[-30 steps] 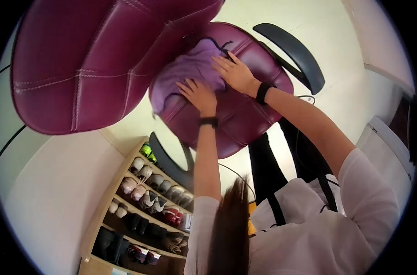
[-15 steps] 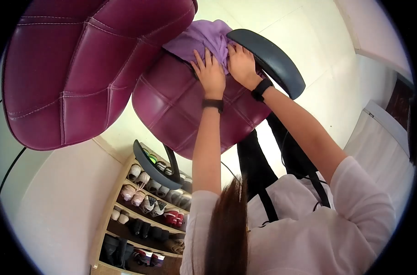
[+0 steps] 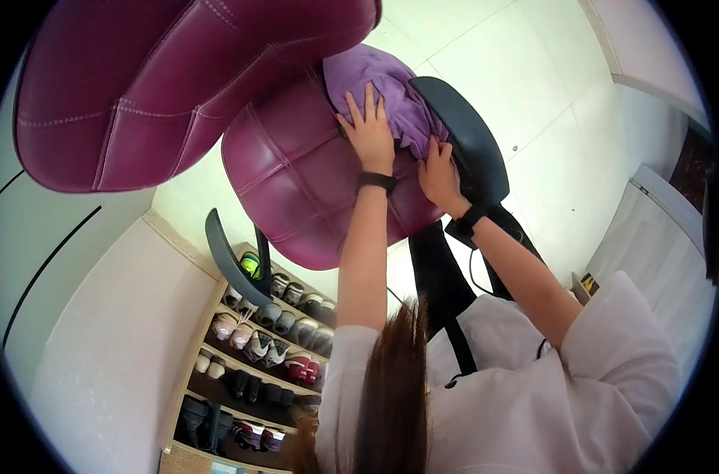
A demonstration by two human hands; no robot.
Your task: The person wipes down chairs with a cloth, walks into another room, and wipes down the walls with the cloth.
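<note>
- Purple cloth (image 3: pixel 383 83): I see it bunched on the maroon chair seat (image 3: pixel 296 182), against the dark armrest (image 3: pixel 466 138).
- Left hand (image 3: pixel 369 133): my grip lies open, flat on the cloth.
- Right hand (image 3: pixel 440 175): fingers curled at the cloth's edge; I cannot tell whether they pinch it.

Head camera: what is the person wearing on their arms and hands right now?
Both hands are bare, with no gloves. The hand on the left of the picture has a narrow black band at the wrist. The hand on the right of the picture wears a wider black band at its wrist. Both forearms are uncovered; short white sleeves begin near the shoulders. No rings are visible.
</note>
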